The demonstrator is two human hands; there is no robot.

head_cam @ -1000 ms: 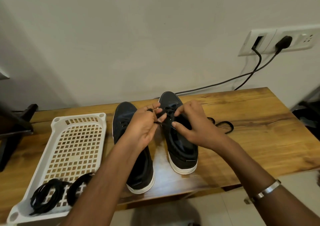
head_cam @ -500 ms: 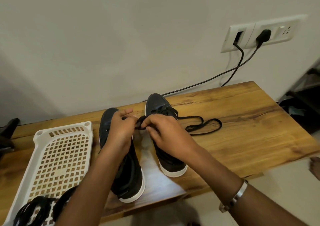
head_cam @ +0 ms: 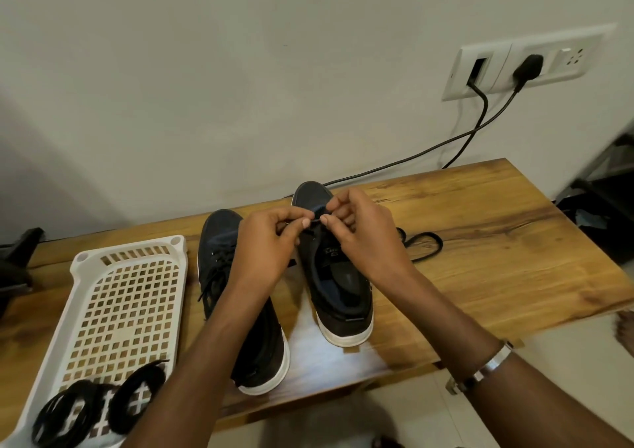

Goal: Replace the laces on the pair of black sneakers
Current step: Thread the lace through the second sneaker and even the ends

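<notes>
Two black sneakers sit side by side on the wooden desk [head_cam: 480, 241], toes pointing at the wall. The left sneaker [head_cam: 219, 241] is laced up and partly hidden under the person's forearm. The right sneaker [head_cam: 339, 286] is just beside it, a bit further back, with its opening facing up and the insole showing.

Both hands are up over the front of the right sneaker, nearly touching each other. The left hand [head_cam: 267, 245] has its grip closed in a pinch, thumb and forefinger on a bit of black lace [head_cam: 317, 219]. The right hand [head_cam: 363, 231] is pinching the same lace from the other side, fingers curled in tight. Where the lace goes into the shoe is hidden by the fingers, so can't say which eyelet.

More of a black lace lies in loose loops [head_cam: 425, 245] on the desk, just right of the right hand.

On the left of the desk there's a white plastic tray [head_cam: 127, 296] with a grid bottom, and two coiled black laces [head_cam: 99, 410] sit at its near end. A silver bracelet [head_cam: 487, 365] is on the right wrist. Two black cables run up to a wall socket [head_cam: 525, 66].
</notes>
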